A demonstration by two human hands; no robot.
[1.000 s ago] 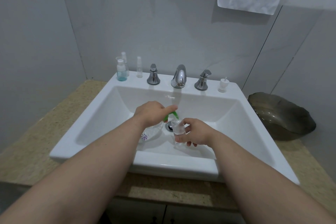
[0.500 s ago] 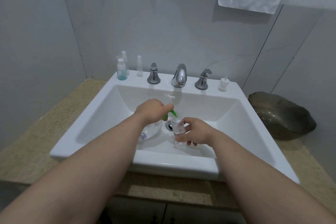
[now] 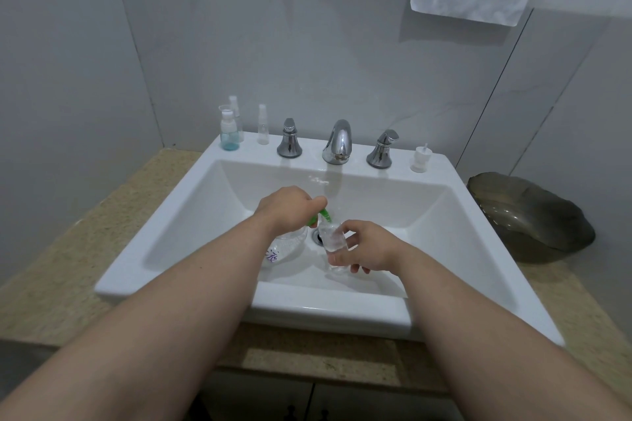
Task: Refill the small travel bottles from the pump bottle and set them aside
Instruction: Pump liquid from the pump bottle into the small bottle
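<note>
Low over the sink [image 3: 167, 215], our right hand [image 3: 369, 249] has its grip clamped on the small travel bottle [image 3: 331, 239], roughly upright, mouth seemingly just right of the green spout [image 3: 320, 216]; our left hand [image 3: 287, 207] curls its grip round the head of the pump bottle [image 3: 285, 246].

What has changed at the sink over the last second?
Hardly anything. The left hand stays on the green pump head of the pump bottle; only its forefinger has drawn in slightly. The right hand keeps holding the small clear bottle under the nozzle. The bottles on the ledge of the sink have not moved.
</note>
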